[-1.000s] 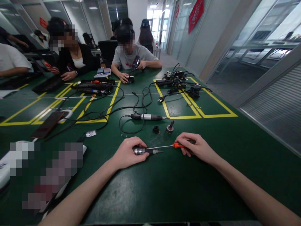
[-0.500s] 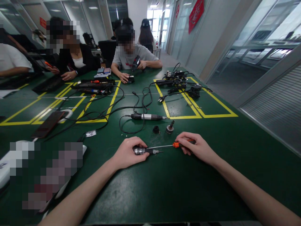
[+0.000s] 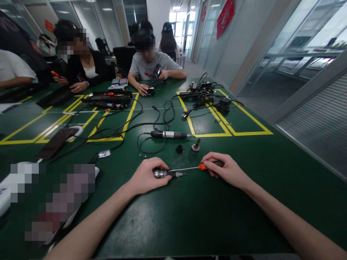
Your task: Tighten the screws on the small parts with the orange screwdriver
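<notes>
My left hand (image 3: 148, 176) grips a small metal cylindrical tool part (image 3: 166, 174) lying on the green table (image 3: 189, 216). My right hand (image 3: 226, 169) holds a screwdriver (image 3: 199, 167) with an orange and black handle. Its thin shaft points left, and the tip meets the metal part near my left fingers. Just beyond lie a black round cap (image 3: 179, 148) and a small grey fitting (image 3: 195, 146).
A corded rotary handpiece (image 3: 168, 134) lies farther back among black cables (image 3: 114, 130). Yellow tape boxes mark the table. A phone (image 3: 55, 142) lies at the left. A pile of chargers (image 3: 206, 95) sits back right. Other people work across the table.
</notes>
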A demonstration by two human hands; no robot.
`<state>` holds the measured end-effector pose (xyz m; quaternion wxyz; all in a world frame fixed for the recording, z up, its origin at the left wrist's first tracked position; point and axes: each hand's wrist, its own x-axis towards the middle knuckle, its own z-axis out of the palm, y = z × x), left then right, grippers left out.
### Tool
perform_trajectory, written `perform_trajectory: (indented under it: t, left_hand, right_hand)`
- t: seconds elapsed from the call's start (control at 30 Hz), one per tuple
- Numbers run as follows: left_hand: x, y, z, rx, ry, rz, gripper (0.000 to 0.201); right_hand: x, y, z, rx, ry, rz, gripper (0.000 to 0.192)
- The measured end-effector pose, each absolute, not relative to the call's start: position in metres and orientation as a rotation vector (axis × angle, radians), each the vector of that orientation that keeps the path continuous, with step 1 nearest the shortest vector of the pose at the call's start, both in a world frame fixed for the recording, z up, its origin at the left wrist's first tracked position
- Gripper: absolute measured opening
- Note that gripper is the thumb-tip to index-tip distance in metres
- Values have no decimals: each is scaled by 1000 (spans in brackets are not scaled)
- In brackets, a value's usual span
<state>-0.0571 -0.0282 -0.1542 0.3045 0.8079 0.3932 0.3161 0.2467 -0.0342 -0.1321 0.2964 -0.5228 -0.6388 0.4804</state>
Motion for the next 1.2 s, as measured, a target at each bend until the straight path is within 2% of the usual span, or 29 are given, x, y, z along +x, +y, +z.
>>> perform_trajectory:
  t: [0.1, 0.37, 0.6, 0.83, 1.07, 1.2]
  left_hand:
    - [-57, -28, -153, 2136, 1041, 839, 10]
    - [-57, -29, -152, 2147, 1054, 829, 10]
    - [-57, -28, -152, 2134, 1055, 826, 11]
    - [-56, -28, -152, 2145, 1051, 825, 9]
    - [-57, -28, -153, 2138, 1052, 829, 9]
    - [-57, -28, -153, 2140, 1052, 829, 9]
  right_hand:
    - [246, -35, -133, -1399, -1685, 1306, 53]
    - [246, -33, -136, -1319, -1662, 1127, 43]
    - [245, -36, -137, -1439, -1671, 1277, 55]
    - [245, -33, -134, -1347, -1618, 1229, 46]
    - [246, -34, -138, -1397, -1668, 1289, 50]
    - [246, -35, -135, -1373, -1615, 1282, 44]
